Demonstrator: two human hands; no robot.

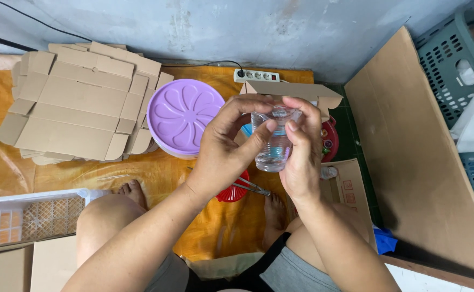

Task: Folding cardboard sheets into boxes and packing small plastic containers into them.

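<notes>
Both my hands hold a small clear plastic cup (273,146) with ribbed sides in front of me, above an orange floor mat (139,178). My left hand (229,143) wraps the cup from the left, its thumb across the front and fingers arched over the top. My right hand (302,151) grips the cup's right side, thumb pressed near the rim. Just behind the cup stands an open brown cardboard box (302,92). Scissors with red handles (239,189) lie on the mat below my hands.
A stack of flat unfolded cardboard boxes (80,103) lies at the left, beside a round purple lid (183,111). A white power strip (256,75) sits by the wall. A large cardboard sheet (415,157) and grey-green baskets (459,65) stand right; a white crate (26,216) lower left.
</notes>
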